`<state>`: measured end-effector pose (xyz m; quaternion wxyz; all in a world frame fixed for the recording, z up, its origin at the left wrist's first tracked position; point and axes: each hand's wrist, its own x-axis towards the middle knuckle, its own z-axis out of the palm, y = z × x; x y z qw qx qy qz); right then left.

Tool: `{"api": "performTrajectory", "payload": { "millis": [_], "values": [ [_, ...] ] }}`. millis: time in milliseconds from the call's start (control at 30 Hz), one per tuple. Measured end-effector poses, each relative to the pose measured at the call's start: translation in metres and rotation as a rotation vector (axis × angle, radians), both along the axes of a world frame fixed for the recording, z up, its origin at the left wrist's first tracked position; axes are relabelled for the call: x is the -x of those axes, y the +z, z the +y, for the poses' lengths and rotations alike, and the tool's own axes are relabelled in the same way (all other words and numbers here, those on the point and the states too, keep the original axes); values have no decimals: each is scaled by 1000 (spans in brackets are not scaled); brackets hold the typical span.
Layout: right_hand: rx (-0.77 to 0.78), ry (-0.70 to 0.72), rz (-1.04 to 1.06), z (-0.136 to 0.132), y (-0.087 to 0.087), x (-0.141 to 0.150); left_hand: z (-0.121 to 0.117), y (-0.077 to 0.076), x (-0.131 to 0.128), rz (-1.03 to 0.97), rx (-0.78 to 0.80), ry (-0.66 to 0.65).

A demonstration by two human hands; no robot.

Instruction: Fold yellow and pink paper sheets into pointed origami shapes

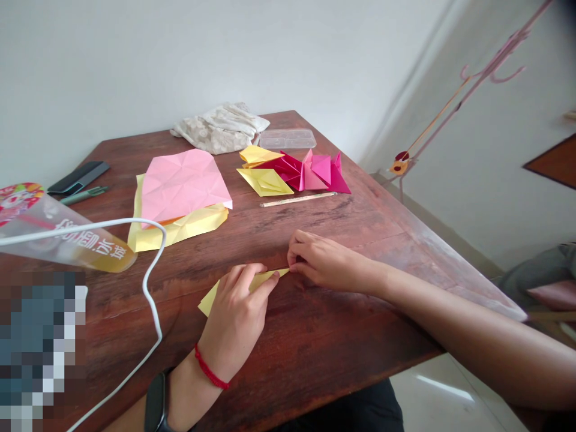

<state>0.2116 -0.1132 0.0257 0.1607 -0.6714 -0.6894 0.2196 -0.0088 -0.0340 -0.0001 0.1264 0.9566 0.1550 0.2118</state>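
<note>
A folded piece of yellow paper [207, 300] lies low over the dark wooden table, narrowing to a point on its right. My left hand [240, 306], with a red cord bracelet [211, 369] and a dark watch [156, 401] at the wrist, grips the paper's middle and hides part of it. At the pointed end, my right hand [317, 258] pinches the tip between thumb and fingers. Beyond the hands are folded yellow paper [265, 182] and several magenta and pink folded pieces [321, 171]. In front of them lies a thin pale stick [297, 200].
Creased pink paper [184, 186] tops a yellow sheet [180, 235] at the left. A drink cup [81, 240] lies on its side, crossed by a white cable [150, 303]. Behind sit a crumpled cloth [222, 127] and a clear plastic box [288, 139]. The table [351, 348] ends at the right.
</note>
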Motion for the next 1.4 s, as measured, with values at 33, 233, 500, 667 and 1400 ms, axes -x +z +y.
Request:
{"api": "performTrajectory", "payload": {
  "millis": [33,233,500,667,1400],
  "values": [
    [1,3,-10,0,0,0,0,0,0,0,-4,2],
    [-18,31,-64,-3,3,2,-2,-1,1,-4,-6,13],
    [-71,-16,-13,-1,3,2,-1,0,0,2,24,3],
    [-57,-52,27,1,-1,0,0,2,1,39,-18,4],
    [-54,-69,60,3,-2,0,-6,1,17,305,-206,-31]
  ]
}}
